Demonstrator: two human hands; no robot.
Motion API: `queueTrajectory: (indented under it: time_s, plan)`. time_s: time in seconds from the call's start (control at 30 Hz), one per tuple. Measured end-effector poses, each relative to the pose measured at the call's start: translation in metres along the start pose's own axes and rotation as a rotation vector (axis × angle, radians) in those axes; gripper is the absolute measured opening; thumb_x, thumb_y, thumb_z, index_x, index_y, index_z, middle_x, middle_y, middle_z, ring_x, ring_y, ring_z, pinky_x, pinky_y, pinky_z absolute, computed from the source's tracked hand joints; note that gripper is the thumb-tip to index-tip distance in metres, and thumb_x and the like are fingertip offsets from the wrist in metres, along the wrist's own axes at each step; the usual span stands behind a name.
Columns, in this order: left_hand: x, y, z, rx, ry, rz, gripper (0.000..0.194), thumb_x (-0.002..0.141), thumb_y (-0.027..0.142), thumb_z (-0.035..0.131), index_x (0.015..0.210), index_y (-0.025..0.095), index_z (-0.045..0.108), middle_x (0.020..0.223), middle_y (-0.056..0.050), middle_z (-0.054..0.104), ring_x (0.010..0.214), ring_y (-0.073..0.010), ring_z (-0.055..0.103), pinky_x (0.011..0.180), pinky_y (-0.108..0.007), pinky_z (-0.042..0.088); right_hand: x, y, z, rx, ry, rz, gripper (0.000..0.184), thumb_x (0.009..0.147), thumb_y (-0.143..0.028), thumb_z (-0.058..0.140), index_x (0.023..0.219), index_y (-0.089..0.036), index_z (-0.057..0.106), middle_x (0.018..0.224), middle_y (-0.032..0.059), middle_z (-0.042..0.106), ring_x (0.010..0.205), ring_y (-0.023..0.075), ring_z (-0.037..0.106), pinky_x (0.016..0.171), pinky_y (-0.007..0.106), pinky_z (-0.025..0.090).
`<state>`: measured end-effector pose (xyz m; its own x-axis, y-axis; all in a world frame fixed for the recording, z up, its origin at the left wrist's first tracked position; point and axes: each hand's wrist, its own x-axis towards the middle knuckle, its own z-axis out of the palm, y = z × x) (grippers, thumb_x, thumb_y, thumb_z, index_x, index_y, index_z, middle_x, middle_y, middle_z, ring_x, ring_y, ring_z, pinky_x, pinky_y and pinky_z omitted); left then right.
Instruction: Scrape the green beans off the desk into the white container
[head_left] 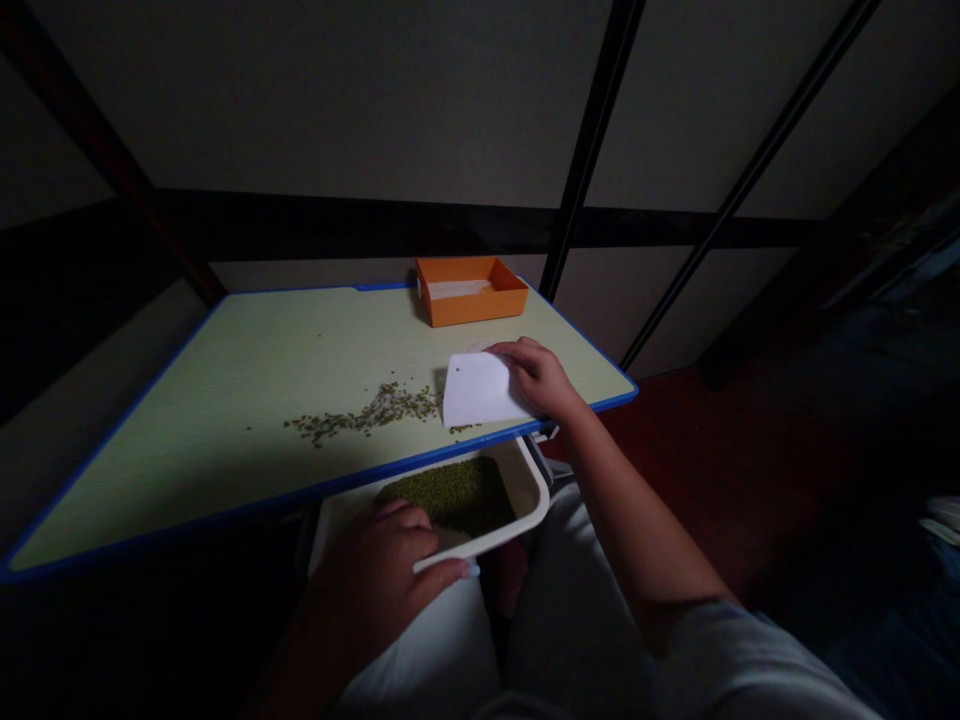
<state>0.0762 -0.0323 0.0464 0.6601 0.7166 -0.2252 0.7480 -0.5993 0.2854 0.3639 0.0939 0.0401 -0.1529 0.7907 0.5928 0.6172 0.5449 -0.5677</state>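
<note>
My right hand [540,378] grips a thin white scraper [484,390], a flat four-sided sheet with a small hole near one corner. Its lower edge meets the tabletop [225,380] close to the front rim. Small green-brown grains, like mung beans [382,405], lie scattered left of the scraper, with a few by its lower edge. Below the table edge, my left hand [390,565] is closed on the near rim of a white plastic tub [529,500], thumb outside and fingers inside. A heap of green grains [450,490] fills part of the tub.
An orange open box [476,305] with a pale bottom stands at the table's back edge. Blue edging [600,402] borders the tabletop. Dark-framed wall panels [360,100] rise behind it. The tub sits over my lap, partly under the table, above a dark red floor [697,460].
</note>
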Motion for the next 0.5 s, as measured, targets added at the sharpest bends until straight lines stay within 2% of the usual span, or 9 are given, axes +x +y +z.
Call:
queueTrajectory:
  time_s: [0.5]
  plan:
    - [0.002, 0.001, -0.004, 0.001, -0.003, 0.002, 0.031, 0.103, 0.040, 0.061, 0.082, 0.018, 0.070, 0.089, -0.002, 0.067, 0.096, -0.0206, 0.064, 0.091, -0.042, 0.051, 0.003, -0.012, 0.007, 0.016, -0.087, -0.028, 0.048, 0.085, -0.002, 0.049, 0.120, -0.020, 0.077, 0.100, 0.0081, 0.073, 0.095, 0.0231, 0.064, 0.092, 0.039, 0.050]
